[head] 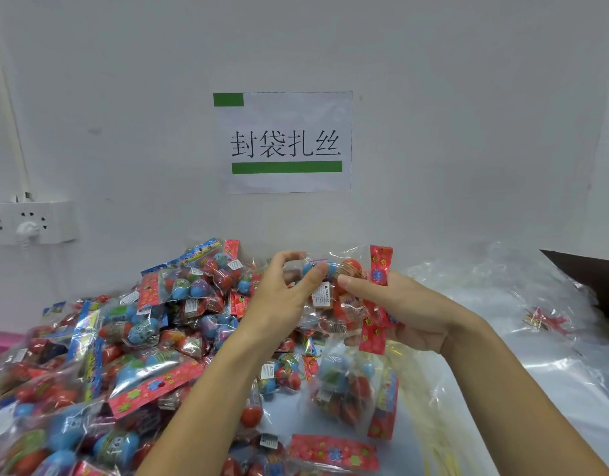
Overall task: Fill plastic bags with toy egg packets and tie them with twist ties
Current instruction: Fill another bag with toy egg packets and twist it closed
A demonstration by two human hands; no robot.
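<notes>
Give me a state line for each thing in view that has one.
left hand: fingers curled, gripping the held egg packet
right hand: gripping the same packet from the right
held egg packet: lifted above the pile, sealed, between both hands
packet pile: loose heap on the table, unbagged
clear plastic bags: lying flat on the right, empty
twist ties: small bundle lying on the bags, unused
wall socket: a plug inserted

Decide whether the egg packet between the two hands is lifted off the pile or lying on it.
Lifted. Both hands, left and right, hold the egg packet above the pile, its red header strip hanging free.
</notes>
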